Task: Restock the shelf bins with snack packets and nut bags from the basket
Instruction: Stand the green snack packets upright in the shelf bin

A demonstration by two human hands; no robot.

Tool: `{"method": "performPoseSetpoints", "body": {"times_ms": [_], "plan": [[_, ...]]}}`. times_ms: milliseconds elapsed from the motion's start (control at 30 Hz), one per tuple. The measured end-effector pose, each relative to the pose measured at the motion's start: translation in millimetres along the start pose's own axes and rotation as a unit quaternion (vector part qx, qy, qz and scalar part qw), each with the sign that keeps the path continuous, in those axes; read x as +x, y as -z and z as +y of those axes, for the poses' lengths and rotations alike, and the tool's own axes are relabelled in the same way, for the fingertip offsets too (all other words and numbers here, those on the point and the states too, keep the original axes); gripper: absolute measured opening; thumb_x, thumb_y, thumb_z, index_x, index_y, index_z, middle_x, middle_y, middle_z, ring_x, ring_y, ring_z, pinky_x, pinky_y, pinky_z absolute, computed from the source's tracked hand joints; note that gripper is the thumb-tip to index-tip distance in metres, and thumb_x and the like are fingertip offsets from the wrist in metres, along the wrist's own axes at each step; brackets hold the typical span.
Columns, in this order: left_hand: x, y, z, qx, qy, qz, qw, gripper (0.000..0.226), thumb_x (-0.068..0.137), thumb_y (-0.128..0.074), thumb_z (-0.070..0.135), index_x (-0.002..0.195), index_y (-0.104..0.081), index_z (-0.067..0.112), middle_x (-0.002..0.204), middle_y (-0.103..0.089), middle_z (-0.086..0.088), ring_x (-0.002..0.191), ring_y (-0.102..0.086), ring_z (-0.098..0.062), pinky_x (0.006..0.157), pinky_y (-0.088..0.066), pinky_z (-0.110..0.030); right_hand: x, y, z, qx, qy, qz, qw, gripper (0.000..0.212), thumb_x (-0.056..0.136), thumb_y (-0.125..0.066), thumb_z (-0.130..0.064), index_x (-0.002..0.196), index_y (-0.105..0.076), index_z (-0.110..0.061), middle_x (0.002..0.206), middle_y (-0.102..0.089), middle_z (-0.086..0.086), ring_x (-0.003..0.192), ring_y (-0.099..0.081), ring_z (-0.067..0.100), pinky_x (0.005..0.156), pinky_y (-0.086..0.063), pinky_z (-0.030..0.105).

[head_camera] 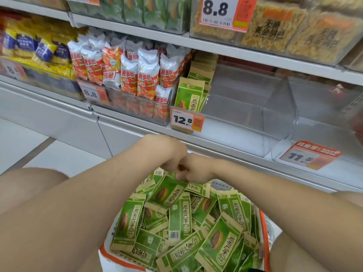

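A white basket with an orange rim (264, 238) sits low between my knees, filled with several green and tan nut bags (218, 242). My left hand (167, 150) and my right hand (198, 169) meet over its far end, fingers closed together. They pinch the top edge of one green nut bag (167, 195), which lies tilted on the pile. On the shelf above, a clear bin (245, 122) with a 12.8 price tag (186, 120) holds a row of the same green bags (189, 94) along its left side.
Left of that bin stands a bin of red and white snack packets (137, 75), then yellow and blue packets (39, 50). To the right is another clear bin (324, 118) tagged 11.5. Higher shelves hold more goods. White floor tiles lie to the left.
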State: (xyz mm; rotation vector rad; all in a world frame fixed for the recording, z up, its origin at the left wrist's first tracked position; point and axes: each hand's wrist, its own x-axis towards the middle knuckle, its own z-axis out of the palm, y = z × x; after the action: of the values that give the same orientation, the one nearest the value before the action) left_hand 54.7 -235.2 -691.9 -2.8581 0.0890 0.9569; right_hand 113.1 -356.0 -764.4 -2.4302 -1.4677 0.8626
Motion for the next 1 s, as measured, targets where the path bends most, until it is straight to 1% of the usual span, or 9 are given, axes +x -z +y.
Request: {"method": "performPoseSetpoints", "body": {"times_ms": [100, 267, 367, 433, 600, 700, 800, 900, 1000], "plan": [[-5, 5, 0, -0.061, -0.001, 0.026, 0.998, 0.03, 0.099, -0.056, 0.011, 0.129, -0.055, 0.005, 0.102, -0.062, -0.006, 0.09, -0.063, -0.025, 0.068, -0.05, -0.034, -6, 30, 2, 0.002, -0.002, 0.054, 0.999, 0.01, 0.095, -0.061, -0.007, 0.086, -0.057, -0.008, 0.077, -0.057, 0.003, 0.069, -0.05, 0.022, 0.064, -0.038, 0.034], [-3, 15, -12, -0.259, 0.022, 0.158, 0.953, 0.02, 0.104, -0.055, 0.024, 0.113, -0.056, 0.006, 0.115, -0.065, -0.013, 0.101, -0.065, -0.028, 0.077, -0.055, -0.04, -26, 71, -1, 0.031, -0.017, 0.155, 0.987, 0.014, 0.097, -0.058, -0.008, 0.085, -0.065, -0.009, 0.072, -0.071, 0.008, 0.051, -0.067, 0.015, 0.055, -0.058, 0.039], [-6, 23, -18, -0.465, 0.059, 0.261, 0.844, 0.032, 0.105, -0.057, 0.032, 0.088, -0.065, 0.006, 0.088, -0.07, -0.013, 0.082, -0.067, -0.027, 0.066, -0.05, -0.034, -35, 88, -3, 0.12, -0.028, 0.299, 0.946, 0.021, 0.102, -0.063, -0.016, 0.082, -0.068, -0.014, 0.071, -0.074, 0.01, 0.054, -0.068, 0.02, 0.056, -0.054, 0.033], [-10, 29, -17, -0.605, 0.059, 0.278, 0.744, 0.04, 0.107, -0.056, 0.036, 0.094, -0.074, 0.002, 0.088, -0.077, -0.018, 0.079, -0.071, -0.027, 0.07, -0.055, -0.035, -39, 92, -8, 0.264, -0.034, 0.354, 0.897, 0.017, 0.104, -0.063, -0.018, 0.092, -0.071, -0.01, 0.074, -0.076, 0.011, 0.059, -0.074, 0.025, 0.054, -0.061, 0.039], [-10, 35, -11, -0.739, 0.063, 0.321, 0.589, 0.033, 0.108, -0.058, 0.034, 0.1, -0.075, 0.007, 0.096, -0.079, -0.017, 0.087, -0.076, -0.031, 0.083, -0.062, -0.046, -48, 95, -19, 0.456, -0.079, 0.337, 0.82, 0.028, 0.098, -0.073, -0.027, 0.082, -0.068, -0.005, 0.076, -0.078, 0.012, 0.067, -0.077, 0.028, 0.062, -0.066, 0.039], [-9, 35, -8, -0.735, 0.062, 0.349, 0.578, 0.035, 0.107, -0.057, 0.038, 0.096, -0.072, 0.008, 0.098, -0.078, -0.02, 0.09, -0.076, -0.036, 0.086, -0.062, -0.053, -49, 98, -18, 0.463, -0.074, 0.344, 0.814, 0.035, 0.097, -0.074, -0.025, 0.072, -0.064, -0.002, 0.068, -0.076, 0.007, 0.063, -0.075, 0.024, 0.056, -0.063, 0.032], [-10, 37, -9, -0.739, 0.036, 0.347, 0.576, 0.035, 0.105, -0.061, 0.04, 0.093, -0.071, 0.009, 0.093, -0.078, -0.019, 0.085, -0.077, -0.035, 0.083, -0.064, -0.051, -45, 101, -15, 0.386, -0.065, 0.403, 0.828, 0.042, 0.093, -0.078, -0.033, 0.075, -0.067, 0.003, 0.071, -0.076, 0.015, 0.067, -0.076, 0.036, 0.066, -0.064, 0.054], [-16, 43, -11, -0.773, -0.007, 0.27, 0.573, 0.033, 0.105, -0.062, 0.038, 0.107, -0.073, 0.008, 0.095, -0.08, -0.014, 0.089, -0.079, -0.032, 0.082, -0.064, -0.045, -44, 103, -15, 0.327, -0.059, 0.429, 0.84, 0.038, 0.093, -0.074, -0.04, 0.081, -0.072, -0.004, 0.074, -0.077, 0.008, 0.068, -0.076, 0.026, 0.065, -0.063, 0.054], [-17, 45, -14, -0.775, -0.021, 0.288, 0.562, 0.028, 0.107, -0.058, 0.032, 0.116, -0.073, 0.01, 0.099, -0.08, -0.014, 0.092, -0.079, -0.032, 0.08, -0.065, -0.046, -48, 108, -20, 0.334, -0.031, 0.422, 0.842, 0.033, 0.098, -0.07, -0.037, 0.084, -0.075, -0.008, 0.077, -0.078, 0.007, 0.072, -0.077, 0.028, 0.069, -0.064, 0.053]]}}
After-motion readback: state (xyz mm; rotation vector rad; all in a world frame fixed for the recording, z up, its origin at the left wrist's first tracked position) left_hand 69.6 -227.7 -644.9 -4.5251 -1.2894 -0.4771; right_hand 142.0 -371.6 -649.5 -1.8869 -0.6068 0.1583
